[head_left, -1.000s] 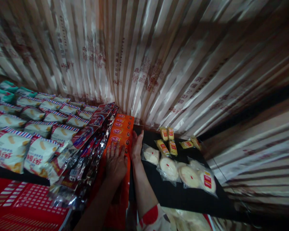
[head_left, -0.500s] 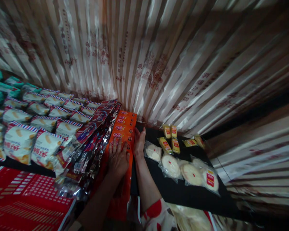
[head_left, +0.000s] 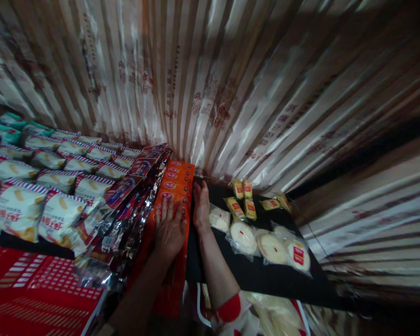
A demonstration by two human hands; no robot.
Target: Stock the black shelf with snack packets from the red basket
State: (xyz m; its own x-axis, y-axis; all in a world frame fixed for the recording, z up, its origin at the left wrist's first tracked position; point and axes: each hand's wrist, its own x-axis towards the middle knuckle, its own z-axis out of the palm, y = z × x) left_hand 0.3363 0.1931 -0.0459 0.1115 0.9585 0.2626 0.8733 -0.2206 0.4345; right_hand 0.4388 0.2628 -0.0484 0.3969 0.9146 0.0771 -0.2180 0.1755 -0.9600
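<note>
A long strip of orange snack packets with small oval logos lies on the black shelf, its front end hanging over the edge. My left hand rests flat on top of it, fingers stretched forward. Along the strip's right edge stands my right hand, palm turned toward the strip with fingers extended. Whether it touches the edge or stays slightly apart, I cannot tell. Against the strip's left side lies a pile of dark red and silver packet strips, also draping over the front.
Rows of white snack bags fill the left, with teal bags beyond. On the right lie round white cakes in clear wrap and small yellow packets. A red basket sits below left. Pleated printed sheeting hangs behind.
The view has shifted slightly, so the goods appear a little further left. My right hand sits slightly further from the orange strip's edge; my left hand stays flat on it.
</note>
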